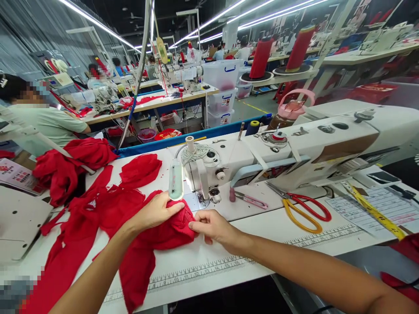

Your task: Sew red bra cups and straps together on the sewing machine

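A red garment piece (178, 226) with a gathered edge lies bunched on the sewing table, in front of the needle area of a white sewing machine (203, 174). My left hand (155, 213) grips its left upper part, thumb stretched across the cloth; the other fingers are partly hidden. At the right edge of the same cloth, my right hand (211, 226) pinches it between thumb and curled fingers. A clear guard (176, 182) stands just above my left thumb. The presser foot (203, 201) is behind the cloth, and no cloth shows under it.
More red pieces (140, 169) spread to the left. Thread snips (251, 199), scissors (303, 209), a yellow tape measure (373, 211) and a written sheet (358, 209) lie right. A printed ruler (196, 271) runs along the front edge. A co-worker (42, 117) sits at far left.
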A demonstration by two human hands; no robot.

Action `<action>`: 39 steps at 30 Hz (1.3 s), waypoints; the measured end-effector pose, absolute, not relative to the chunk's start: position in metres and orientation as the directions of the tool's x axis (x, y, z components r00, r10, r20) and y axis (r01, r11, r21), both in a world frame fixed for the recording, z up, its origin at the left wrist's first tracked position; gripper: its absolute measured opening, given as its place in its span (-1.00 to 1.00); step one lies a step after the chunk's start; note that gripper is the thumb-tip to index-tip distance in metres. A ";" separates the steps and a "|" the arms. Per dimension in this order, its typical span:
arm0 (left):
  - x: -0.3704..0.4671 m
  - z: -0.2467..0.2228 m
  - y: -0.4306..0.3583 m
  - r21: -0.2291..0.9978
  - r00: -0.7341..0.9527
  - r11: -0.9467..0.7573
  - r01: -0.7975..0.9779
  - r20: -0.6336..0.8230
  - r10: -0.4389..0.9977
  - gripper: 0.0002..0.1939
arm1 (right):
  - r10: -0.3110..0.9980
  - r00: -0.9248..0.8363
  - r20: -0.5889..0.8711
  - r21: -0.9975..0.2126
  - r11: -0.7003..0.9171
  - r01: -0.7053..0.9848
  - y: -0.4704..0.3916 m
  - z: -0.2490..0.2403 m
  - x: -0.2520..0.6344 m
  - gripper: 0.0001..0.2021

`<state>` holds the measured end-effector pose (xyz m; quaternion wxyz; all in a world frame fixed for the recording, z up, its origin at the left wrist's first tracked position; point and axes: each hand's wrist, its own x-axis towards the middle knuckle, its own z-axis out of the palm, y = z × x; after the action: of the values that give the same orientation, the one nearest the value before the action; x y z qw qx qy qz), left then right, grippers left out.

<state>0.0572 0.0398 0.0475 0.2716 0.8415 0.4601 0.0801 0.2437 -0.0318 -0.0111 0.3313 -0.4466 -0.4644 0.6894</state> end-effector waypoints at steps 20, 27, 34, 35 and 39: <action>0.088 -0.013 0.002 0.311 0.603 -0.635 0.708 0.202 0.772 -0.78 | 0.680 -0.562 0.472 -0.158 0.692 0.704 -0.033 -0.047 0.297 -0.83; 0.076 -0.042 -0.022 0.121 0.720 -0.783 0.610 0.327 0.612 -0.63 | 0.660 -0.572 0.487 -0.171 0.714 0.679 -0.035 -0.047 0.298 -0.85; 0.076 -0.036 -0.001 0.196 0.732 -0.790 0.580 0.300 0.612 -0.67 | 0.679 -0.527 0.512 -0.180 0.684 0.707 -0.031 -0.050 0.298 -0.84; 0.077 -0.036 0.001 0.206 0.732 -0.794 0.572 0.308 0.607 -0.67 | 0.683 -0.523 0.509 -0.176 0.678 0.714 -0.030 -0.050 0.298 -0.84; 0.077 -0.038 0.005 0.244 0.719 -0.798 0.551 0.347 0.602 -0.64 | 0.705 -0.520 0.483 -0.165 0.656 0.736 -0.028 -0.050 0.298 -0.83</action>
<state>0.0770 0.0054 -0.0381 0.0618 0.9250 0.3117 0.2086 0.2982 -0.0280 -0.0501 0.2632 -0.4134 -0.8712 -0.0299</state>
